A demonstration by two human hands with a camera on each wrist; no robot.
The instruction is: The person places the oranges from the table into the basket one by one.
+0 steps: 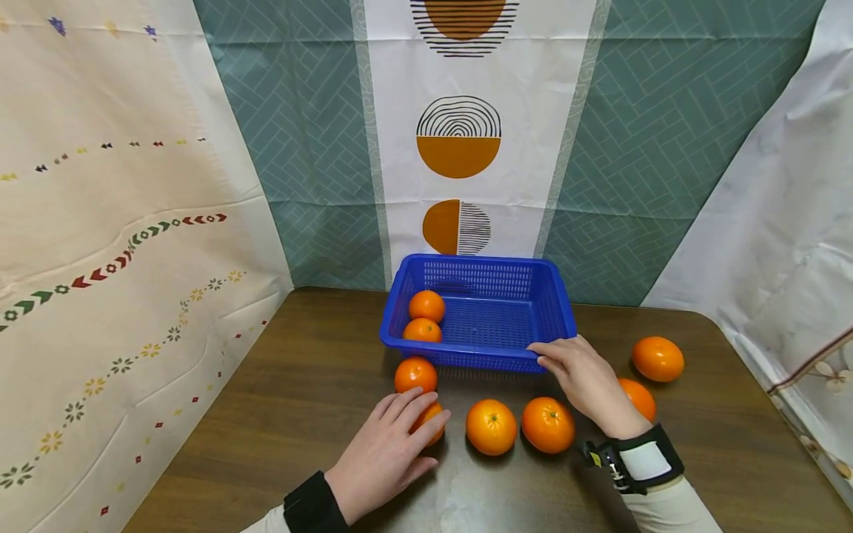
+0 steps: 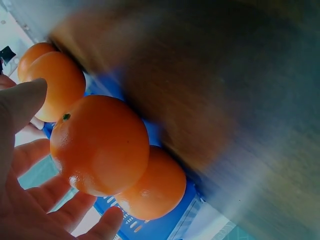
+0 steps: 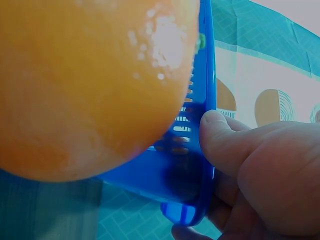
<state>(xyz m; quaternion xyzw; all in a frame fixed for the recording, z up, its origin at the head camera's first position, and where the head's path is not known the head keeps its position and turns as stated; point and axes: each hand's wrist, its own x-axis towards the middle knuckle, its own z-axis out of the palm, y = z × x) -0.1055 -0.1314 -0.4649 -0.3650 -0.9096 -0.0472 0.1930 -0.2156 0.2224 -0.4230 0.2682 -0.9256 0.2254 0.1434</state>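
A blue plastic basket (image 1: 480, 355) stands on the table with two oranges (image 1: 426, 306) in its left end. My right hand (image 1: 586, 381) holds the basket's rim near its front right corner; in the right wrist view the thumb (image 3: 217, 132) presses on the rim. My left hand (image 1: 393, 451) lies over an orange (image 1: 435, 424) in front of the basket, partly hiding it. In the left wrist view, loosely spread fingers (image 2: 75, 207) sit beside that orange (image 2: 100, 145), with the thumb apart from it. Just beyond, another orange (image 1: 416, 374) sits close to the basket's front wall.
Two oranges (image 1: 491, 427) stand side by side between my hands. Another orange (image 1: 638, 400) shows partly behind my right wrist, and one more orange (image 1: 657, 359) lies farther right. Patterned cloth (image 1: 313, 148) hangs behind and beside the brown wooden table (image 1: 266, 400).
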